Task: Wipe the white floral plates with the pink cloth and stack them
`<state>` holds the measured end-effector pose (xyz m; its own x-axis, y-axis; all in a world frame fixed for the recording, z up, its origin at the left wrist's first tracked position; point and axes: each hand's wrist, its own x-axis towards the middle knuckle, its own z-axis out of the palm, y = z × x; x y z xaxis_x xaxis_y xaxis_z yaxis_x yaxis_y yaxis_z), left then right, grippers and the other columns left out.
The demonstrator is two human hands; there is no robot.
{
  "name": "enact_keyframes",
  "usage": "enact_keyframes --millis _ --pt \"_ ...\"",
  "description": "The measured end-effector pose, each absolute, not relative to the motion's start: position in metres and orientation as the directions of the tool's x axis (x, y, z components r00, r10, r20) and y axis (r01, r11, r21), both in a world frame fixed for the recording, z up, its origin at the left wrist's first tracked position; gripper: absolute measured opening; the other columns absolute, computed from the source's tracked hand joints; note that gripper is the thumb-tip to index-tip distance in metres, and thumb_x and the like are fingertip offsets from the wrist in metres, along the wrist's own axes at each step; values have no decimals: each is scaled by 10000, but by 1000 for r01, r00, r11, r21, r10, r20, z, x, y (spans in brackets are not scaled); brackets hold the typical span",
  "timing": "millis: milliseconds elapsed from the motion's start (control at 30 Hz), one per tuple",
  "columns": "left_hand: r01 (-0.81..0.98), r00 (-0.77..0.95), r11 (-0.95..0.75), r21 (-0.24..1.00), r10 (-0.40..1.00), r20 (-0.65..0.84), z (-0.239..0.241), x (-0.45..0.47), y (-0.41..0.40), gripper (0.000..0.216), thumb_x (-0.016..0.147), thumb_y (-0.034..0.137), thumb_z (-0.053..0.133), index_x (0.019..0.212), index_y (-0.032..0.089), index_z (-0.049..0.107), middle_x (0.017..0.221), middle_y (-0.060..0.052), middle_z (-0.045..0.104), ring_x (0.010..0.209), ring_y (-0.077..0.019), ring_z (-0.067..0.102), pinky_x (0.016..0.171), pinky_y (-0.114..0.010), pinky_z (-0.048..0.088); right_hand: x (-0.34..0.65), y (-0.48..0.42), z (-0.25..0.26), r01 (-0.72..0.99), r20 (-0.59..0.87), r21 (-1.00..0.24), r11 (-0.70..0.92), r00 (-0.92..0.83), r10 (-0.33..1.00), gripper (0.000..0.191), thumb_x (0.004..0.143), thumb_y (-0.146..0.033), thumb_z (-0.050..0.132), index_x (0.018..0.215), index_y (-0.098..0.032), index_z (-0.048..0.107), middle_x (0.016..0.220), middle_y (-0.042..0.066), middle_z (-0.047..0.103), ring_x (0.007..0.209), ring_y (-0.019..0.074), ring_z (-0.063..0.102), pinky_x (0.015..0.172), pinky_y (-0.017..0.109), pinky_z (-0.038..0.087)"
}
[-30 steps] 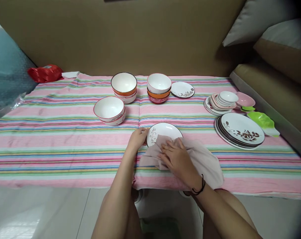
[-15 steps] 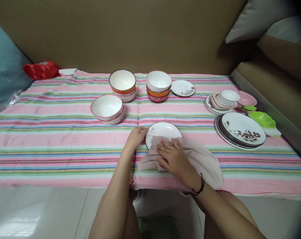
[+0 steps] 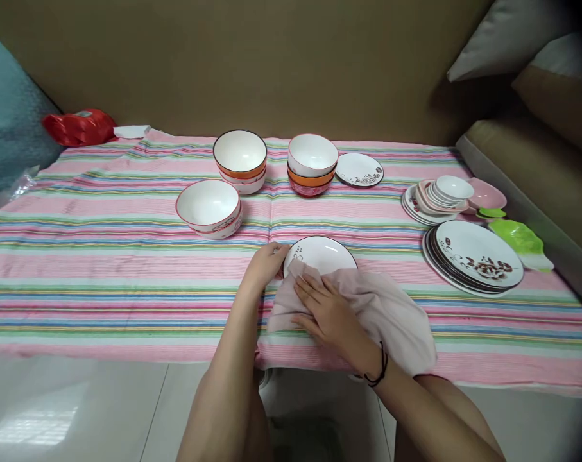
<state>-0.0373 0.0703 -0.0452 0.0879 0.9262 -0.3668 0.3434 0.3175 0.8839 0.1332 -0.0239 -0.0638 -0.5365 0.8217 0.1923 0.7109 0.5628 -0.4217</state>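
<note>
A small white plate (image 3: 325, 251) with a dark rim and a vine pattern lies near the front edge of the striped cloth. My left hand (image 3: 266, 264) grips its left rim with curled fingers. My right hand (image 3: 325, 309) lies flat, fingers spread, on a pale pink-grey cloth (image 3: 387, 308) and presses it onto the near half of the plate. The cloth hides that half and trails off to the right over the table edge.
Three stacks of bowls stand behind: white-red (image 3: 208, 208), orange-rimmed (image 3: 240, 160) and orange-red (image 3: 312, 172). A small patterned plate (image 3: 359, 170) sits beside them. At right are flowered plates (image 3: 478, 263), small saucers (image 3: 439, 196), pink (image 3: 487, 192) and green dishes (image 3: 522, 239). A red bag (image 3: 79, 127) lies far left.
My right hand with the cloth has slid leftward across the plate. My left hand has stayed on the rim. The view has shifted slightly.
</note>
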Motion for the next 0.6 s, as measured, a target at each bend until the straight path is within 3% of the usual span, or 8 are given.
enact_keyframes --millis 133,233,400,600 --pt "232 73 420 877 892 -446 -41 -37 69 188 818 337 486 855 185 590 656 -16 603 532 -151 561 527 -277 468 148 -26 -59 675 280 -471 568 -496 822 417 955 -468 436 1091 -165 689 1105 89 703 1140 254 602 1044 494 420" --pt "203 45 457 866 879 -475 -38 -36 70 186 815 290 471 878 170 599 681 -29 626 548 -158 580 531 -275 460 152 -29 -57 607 311 -494 623 -546 778 438 933 -492 474 1115 -151 679 1117 87 699 1123 234 614 1021 437 461" --pt "150 -16 487 860 871 -491 -38 -37 73 226 830 334 471 890 161 604 777 -54 657 587 -154 581 558 -272 447 143 -23 -60 582 182 -465 667 -675 715 606 927 -536 452 1384 -138 459 1431 86 462 1352 223 398 1150 452 313" --pt "179 -91 505 844 863 -497 -41 -40 74 306 882 391 405 933 162 601 780 -64 649 588 -155 566 564 -272 441 133 1 -65 616 117 -354 704 -718 687 697 925 -538 447 1492 -181 254 1536 44 297 1439 217 205 1189 470 207"
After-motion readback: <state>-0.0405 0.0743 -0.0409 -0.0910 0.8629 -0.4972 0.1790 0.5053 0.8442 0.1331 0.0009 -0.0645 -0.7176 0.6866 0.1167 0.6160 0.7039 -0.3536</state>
